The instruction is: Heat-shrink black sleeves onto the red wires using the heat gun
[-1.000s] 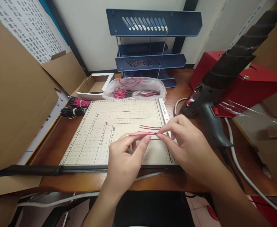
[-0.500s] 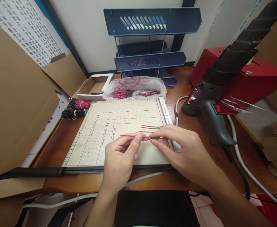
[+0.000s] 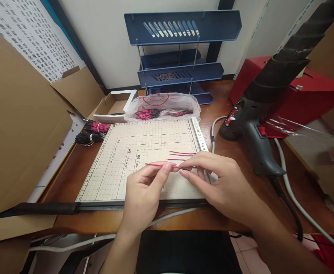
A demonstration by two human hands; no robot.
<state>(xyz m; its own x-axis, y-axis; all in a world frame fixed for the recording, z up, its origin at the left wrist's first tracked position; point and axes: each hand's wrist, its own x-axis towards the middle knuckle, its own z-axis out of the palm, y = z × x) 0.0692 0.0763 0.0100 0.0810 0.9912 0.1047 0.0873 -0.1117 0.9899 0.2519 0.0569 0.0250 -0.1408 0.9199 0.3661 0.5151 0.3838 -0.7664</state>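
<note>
A thin red wire (image 3: 154, 164) runs sideways between my hands, just above the paper cutter's gridded board (image 3: 104, 167). My left hand (image 3: 144, 190) pinches it between thumb and forefinger, with its free end pointing left. At its right end, a short dark piece (image 3: 184, 168) sits between the thumb and fingertips of my right hand (image 3: 218, 179); whether this is a sleeve or another wire I cannot make out. Several more red wires (image 3: 181, 154) lie side by side on the board behind my fingers, their right ends hidden by my right hand.
A heat gun (image 3: 258, 129) stands at the right before a red box (image 3: 321, 91). Behind the board lie a plastic bag of wires (image 3: 161, 106) and a blue rack (image 3: 181, 74). Wire bundles (image 3: 91, 137), an open box (image 3: 118, 102) and the cutter handle (image 3: 50, 207) are left.
The view shifts very slightly. My right thumb and fingertips shift a little at the dark end, while my left hand keeps its pinch on the red wire.
</note>
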